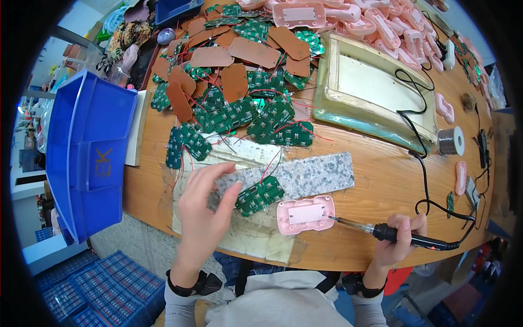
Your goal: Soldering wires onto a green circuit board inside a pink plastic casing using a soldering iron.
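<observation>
In my right hand (402, 238) is a black soldering iron (387, 232), gripped by its handle. Its metal tip reaches the right end of a pink plastic shell (306, 215), which lies at the table's near edge with its inside facing up. My left hand (207, 204) holds nothing, thumb and fingers apart, just left of a green circuit board (260, 196). Red and black wires rise from that board, and it leans against a speckled stone slab (318, 175). Whether my left fingertips touch the slab cannot be made out.
Green and brown circuit boards (234, 82) with red wires are heaped at the back. Pink shells (376, 27) pile up at the far right, behind a shallow box (376, 82). A solder spool (451, 141) and black cord (417, 141) lie right. A blue bin (92, 158) stands left.
</observation>
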A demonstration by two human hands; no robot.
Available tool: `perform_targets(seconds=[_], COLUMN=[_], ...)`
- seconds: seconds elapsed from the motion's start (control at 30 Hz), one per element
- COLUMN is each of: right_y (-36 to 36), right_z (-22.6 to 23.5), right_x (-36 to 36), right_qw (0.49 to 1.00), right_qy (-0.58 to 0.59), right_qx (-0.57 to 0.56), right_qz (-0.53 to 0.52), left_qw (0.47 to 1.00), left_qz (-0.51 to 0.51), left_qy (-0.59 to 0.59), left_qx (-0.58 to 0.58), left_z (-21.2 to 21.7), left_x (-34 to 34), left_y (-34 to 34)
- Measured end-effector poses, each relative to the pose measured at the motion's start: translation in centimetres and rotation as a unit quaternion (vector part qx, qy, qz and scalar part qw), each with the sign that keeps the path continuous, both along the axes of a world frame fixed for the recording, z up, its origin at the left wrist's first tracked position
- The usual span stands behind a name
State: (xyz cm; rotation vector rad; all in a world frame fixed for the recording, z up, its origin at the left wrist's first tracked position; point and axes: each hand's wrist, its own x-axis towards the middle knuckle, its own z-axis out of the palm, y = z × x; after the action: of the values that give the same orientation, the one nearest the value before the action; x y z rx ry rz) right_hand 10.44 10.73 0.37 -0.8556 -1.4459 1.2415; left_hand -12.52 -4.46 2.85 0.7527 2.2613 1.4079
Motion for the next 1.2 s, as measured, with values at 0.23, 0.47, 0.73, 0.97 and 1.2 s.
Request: perform_targets(seconds=[0.23, 0.47, 0.73, 0.97, 1.2], right_y=[0.0, 0.1, 0.3, 0.2, 0.4], right_z=[0.0, -0.1, 0.1, 0.5, 0.2], right_x=[-0.1, 0.0, 0.4, -0.1, -0.6], right_qw=[0.999, 0.999, 0.999, 0.999, 0.997], right_qy=[0.031, 0.043, 0.04, 0.024, 0.063], right_qx=[-0.001, 0.006, -0.018, -0.027, -0.028], right_qz=[0.008, 0.016, 0.018, 0.01, -0.038], left_qw=[0.964, 0.968, 0.993, 0.99, 0.99], left_qz=[-0.09, -0.121, -0.021, -0.104, -0.121], left_qy=[0.235, 0.204, -0.115, 0.079, -0.026], left_qx=[-0.086, -0.082, 0.029, -0.059, -0.065], left_z=[-1.6, -2.3, -0.4, 0.7, 0.3], left_x=[0.6, 0.3, 1.1, 3.1, 5.6], left_y=[2.3, 4.1, 2.1, -1.3, 0.0])
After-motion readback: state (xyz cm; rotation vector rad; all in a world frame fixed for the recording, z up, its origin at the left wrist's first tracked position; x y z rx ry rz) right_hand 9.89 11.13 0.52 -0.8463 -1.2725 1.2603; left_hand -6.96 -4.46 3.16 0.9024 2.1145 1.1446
